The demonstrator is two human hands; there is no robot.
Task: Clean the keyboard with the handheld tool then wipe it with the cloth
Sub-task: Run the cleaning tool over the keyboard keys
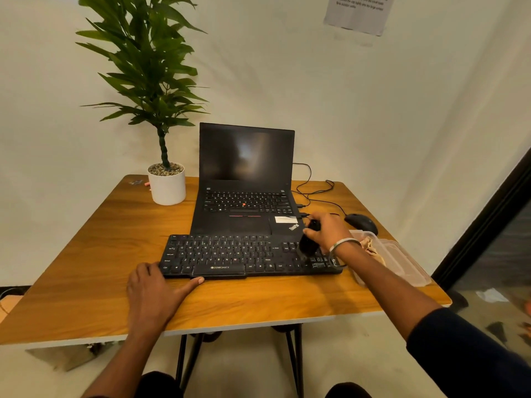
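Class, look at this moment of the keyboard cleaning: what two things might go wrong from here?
1. The handheld tool works at the keyboard end nearest the laptop cables; the right hand might snag them.
2. The left hand only rests at the front edge, so the keyboard may slide.

I see the keyboard [230, 255] lying on the table [86, 268]. Behind the keyboard stands the laptop [247, 182]; behind and to its left, the potted plant [166, 182]. Right of the keyboard sits a container [402, 259], the mouse [361, 222] behind that.
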